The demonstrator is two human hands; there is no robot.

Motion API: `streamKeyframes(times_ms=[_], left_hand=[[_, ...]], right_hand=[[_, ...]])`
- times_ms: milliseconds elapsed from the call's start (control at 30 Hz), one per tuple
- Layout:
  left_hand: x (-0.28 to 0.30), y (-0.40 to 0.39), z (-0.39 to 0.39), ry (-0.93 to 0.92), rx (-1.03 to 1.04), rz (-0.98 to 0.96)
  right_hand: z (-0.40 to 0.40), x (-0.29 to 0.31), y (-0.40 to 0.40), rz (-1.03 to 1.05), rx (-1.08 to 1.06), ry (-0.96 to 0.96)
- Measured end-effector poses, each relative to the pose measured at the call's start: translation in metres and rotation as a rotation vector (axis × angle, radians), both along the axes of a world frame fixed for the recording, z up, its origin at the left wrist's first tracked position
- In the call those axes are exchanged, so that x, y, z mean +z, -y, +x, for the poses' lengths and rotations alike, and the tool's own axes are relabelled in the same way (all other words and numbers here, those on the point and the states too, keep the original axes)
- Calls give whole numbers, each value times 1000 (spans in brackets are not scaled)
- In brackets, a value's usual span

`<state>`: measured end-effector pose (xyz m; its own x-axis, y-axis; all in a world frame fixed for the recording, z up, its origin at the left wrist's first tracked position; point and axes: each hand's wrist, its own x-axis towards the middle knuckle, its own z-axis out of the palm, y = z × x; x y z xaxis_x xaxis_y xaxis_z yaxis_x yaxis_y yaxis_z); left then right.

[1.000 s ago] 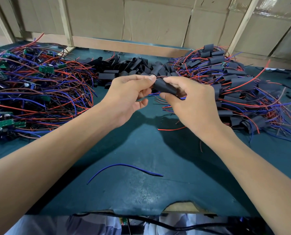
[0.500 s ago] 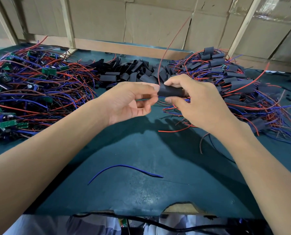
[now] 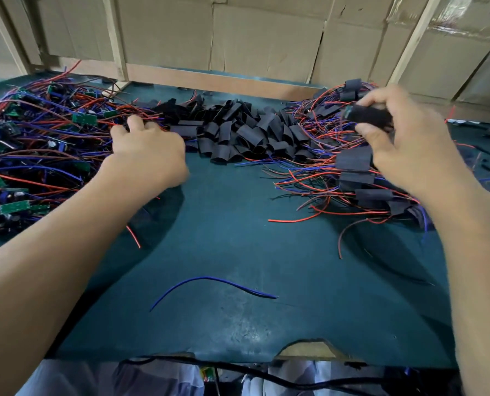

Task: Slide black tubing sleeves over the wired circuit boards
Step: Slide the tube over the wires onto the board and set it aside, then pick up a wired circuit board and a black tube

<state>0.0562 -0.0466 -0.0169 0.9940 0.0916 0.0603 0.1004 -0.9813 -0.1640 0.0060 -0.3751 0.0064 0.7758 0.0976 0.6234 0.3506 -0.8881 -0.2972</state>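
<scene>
Sleeved circuit board [image 3: 371,117], pinched between thumb and fingertips of right hand [image 3: 403,144], held above the finished heap [image 3: 361,172] at the table's right edge. Green corner of the board just showing at the sleeve's left end, so not certain whether fully covered. Left hand [image 3: 148,155] reaching into the tangle of bare wired boards [image 3: 38,150] along the left edge of the green table [image 3: 238,238], fingers curled down among red and blue leads; whether anything is actually gripped cannot be told, fingertips being buried in wire. Loose black tubing sleeves [image 3: 232,130] piled at the middle of the far edge, between the two heaps and touching both at their fringes. Stray blue wire [image 3: 212,284] lying alone near the front edge.

Likely risks from here: dropping the sleeved piece short of its heap, leaving trailing leads to snag in the neighbouring pile of empty sleeves; sleeve sliding back off the board on landing if not seated far enough. On the left, pulling one board from so dense a knot probably dragging several others along, or straining a soldered lead where red and blue wires cross. Both hands working apart with gaze split between them, so a blind grab among the boards a fair chance of catching wire only rather than a board. Motion blur over the right hand, so exact grip hard to judge.
</scene>
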Motion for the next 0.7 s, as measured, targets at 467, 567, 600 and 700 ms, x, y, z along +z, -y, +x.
streamKeyframes(times_ms=[467, 567, 600, 700], left_hand=[[1, -13, 5, 175, -118, -15], [6, -10, 4, 376, -265, -49], [9, -9, 4, 431, -317, -86], [14, -7, 1, 497, -435, -156]], right_hand=[[-2, -1, -7, -54, -246, -69], [-5, -3, -22, 19, -103, 139], [-5, -5, -29, 17, -63, 181], [-6, -15, -49, 14, 57, 194]])
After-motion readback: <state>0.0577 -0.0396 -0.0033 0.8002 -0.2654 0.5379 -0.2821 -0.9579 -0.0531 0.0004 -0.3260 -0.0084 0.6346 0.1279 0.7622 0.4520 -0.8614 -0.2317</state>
